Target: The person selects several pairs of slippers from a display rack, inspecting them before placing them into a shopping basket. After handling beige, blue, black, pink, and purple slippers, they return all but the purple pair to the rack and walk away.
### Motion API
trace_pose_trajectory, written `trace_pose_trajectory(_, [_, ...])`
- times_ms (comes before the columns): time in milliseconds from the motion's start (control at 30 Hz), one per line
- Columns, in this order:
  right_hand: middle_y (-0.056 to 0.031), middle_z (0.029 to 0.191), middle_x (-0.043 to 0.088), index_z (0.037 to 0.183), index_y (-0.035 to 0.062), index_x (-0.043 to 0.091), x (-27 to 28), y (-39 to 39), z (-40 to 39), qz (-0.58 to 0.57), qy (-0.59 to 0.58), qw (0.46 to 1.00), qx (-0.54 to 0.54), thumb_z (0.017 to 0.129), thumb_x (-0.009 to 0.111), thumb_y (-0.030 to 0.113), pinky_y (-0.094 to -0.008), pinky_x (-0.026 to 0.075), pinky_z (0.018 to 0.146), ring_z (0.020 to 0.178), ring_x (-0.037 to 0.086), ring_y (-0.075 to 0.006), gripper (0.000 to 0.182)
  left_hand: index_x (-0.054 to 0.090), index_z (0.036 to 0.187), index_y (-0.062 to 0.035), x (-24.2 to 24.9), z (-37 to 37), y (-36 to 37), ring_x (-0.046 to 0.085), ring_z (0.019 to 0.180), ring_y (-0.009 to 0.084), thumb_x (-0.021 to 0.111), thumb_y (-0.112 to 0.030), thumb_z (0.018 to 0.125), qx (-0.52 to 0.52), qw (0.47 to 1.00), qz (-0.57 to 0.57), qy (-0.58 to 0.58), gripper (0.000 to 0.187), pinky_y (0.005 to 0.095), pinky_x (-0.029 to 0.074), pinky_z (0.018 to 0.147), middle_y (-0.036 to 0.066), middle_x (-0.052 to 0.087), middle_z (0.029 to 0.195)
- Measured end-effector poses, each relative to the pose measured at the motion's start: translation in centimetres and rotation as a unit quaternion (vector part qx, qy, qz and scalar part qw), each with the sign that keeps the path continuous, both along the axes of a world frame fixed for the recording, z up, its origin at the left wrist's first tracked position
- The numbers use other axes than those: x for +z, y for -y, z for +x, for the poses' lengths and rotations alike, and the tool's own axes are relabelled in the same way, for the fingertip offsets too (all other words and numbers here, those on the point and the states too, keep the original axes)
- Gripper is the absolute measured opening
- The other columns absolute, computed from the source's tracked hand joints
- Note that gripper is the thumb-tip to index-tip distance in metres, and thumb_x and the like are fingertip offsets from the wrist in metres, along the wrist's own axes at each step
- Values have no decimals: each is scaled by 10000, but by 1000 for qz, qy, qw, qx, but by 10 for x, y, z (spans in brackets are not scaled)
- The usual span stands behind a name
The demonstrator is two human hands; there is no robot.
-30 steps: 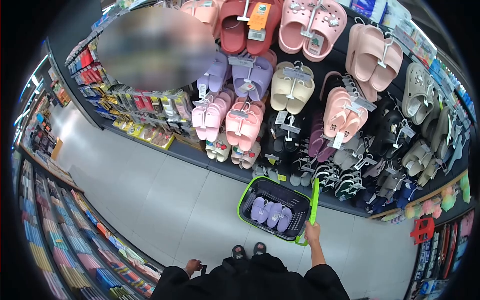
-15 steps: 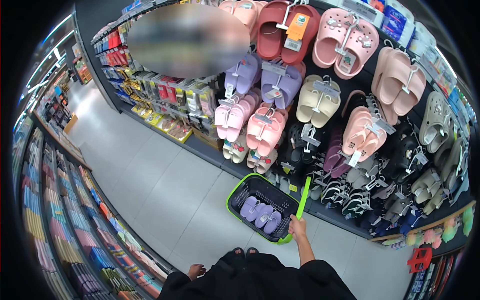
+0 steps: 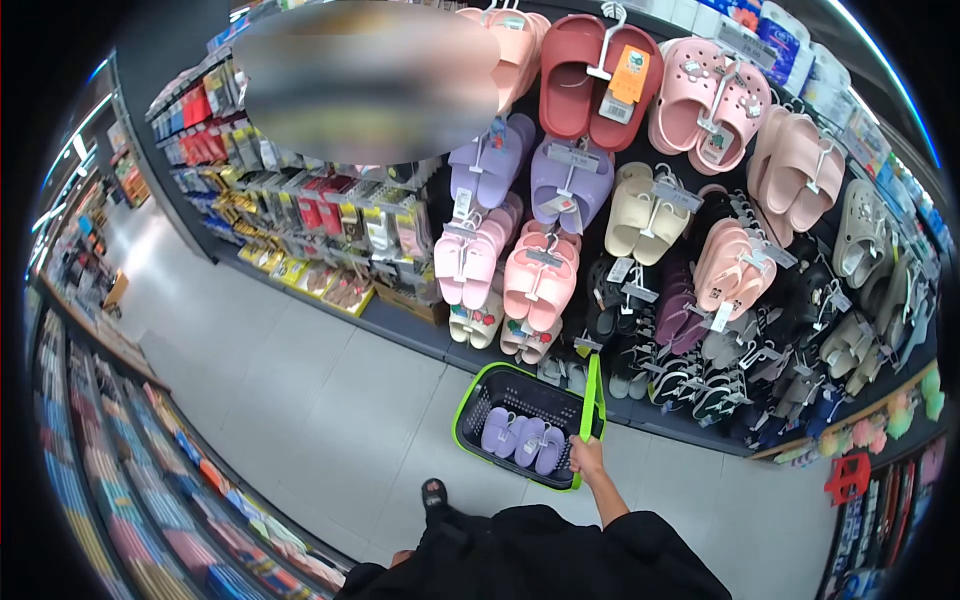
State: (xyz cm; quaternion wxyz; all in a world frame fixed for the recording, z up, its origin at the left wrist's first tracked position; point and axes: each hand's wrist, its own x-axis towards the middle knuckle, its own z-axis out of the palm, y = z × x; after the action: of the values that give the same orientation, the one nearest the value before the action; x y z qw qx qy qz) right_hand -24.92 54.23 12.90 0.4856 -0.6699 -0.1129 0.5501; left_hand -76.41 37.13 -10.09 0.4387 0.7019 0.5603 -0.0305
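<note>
My right hand (image 3: 587, 457) is wrapped round the bright green handle (image 3: 592, 395) of a black shopping basket (image 3: 457, 420) with a green rim. Inside the basket lie purple slide sandals (image 3: 522, 440), joined by white plastic hangers. Only a small part of my left hand (image 3: 402, 557) shows beside my black clothing, and its fingers are hidden. Beyond the basket, sandals hang on a dark display wall, among them red slides (image 3: 570, 90), purple slides (image 3: 568, 185) and pink slides (image 3: 540, 280).
Shelves of stacked goods (image 3: 170, 500) run along the left side, blurred. The grey tiled floor (image 3: 330, 400) stretches away to the upper left. Packaged goods (image 3: 340, 195) hang left of the sandals. A red stool-like object (image 3: 847, 478) stands at the right.
One foot has stepped forward and left. My left hand has drawn back and is mostly hidden. The view has shifted, and the basket handle leans differently, still in my right hand.
</note>
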Motion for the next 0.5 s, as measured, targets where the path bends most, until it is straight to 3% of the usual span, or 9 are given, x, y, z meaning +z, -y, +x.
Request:
trace_pose_trajectory(67, [24,469,331,777,102,401,3,-18,-24,-3,6,1000,-17,851,544,126,-266,244,309,325,282,-85,162,617,1078,-12,9,-37,-35,634,903,303,574,-231,777,-40,999,14,-5,375,346,499,815,168,655,993])
trace_pose_trajectory(167, [21,473,334,766,103,405,-1,-39,-53,-14,35,999,-28,850,543,118,-271,247,308,324,275,-85,162,578,1115,21,71,-81,-87,648,843,293,551,-174,805,-42,999,5,-18,367,371,522,769,171,651,983])
trace_pose_trajectory(233, [19,471,339,744,101,404,0,-52,-70,-16,10,999,-35,847,547,119,-277,255,305,328,292,-88,178,555,1090,44,91,-108,-115,652,774,293,527,-135,832,146,978,-107,105,315,407,544,681,174,638,924])
trace_pose_trajectory(333, [15,472,353,724,100,399,-1,-63,-98,-5,14,999,-43,844,556,125,-284,266,306,335,317,-90,199,529,1054,63,61,-162,-151,638,698,280,520,-110,841,78,981,-139,114,275,393,543,584,163,614,880])
trace_pose_trajectory(367, [12,471,367,726,94,415,0,-66,-106,-5,20,999,-42,846,556,140,-286,276,307,338,338,-96,191,550,958,63,66,-163,-153,606,614,245,536,-111,828,199,957,-124,173,218,354,518,545,137,602,795])
trace_pose_trajectory(433, [-1,466,376,734,84,432,1,-72,-120,-13,44,997,-57,829,558,142,-284,270,287,321,344,-108,168,579,845,21,71,-169,-167,552,559,192,555,-132,818,169,972,-87,137,156,341,487,527,94,555,664])
trace_pose_trajectory(500, [8,465,376,731,84,430,6,-75,-129,-15,44,998,-47,832,561,147,-274,267,288,322,344,-99,177,571,955,38,73,-171,-176,603,631,227,540,-148,829,187,964,-133,134,227,357,525,579,118,596,752])
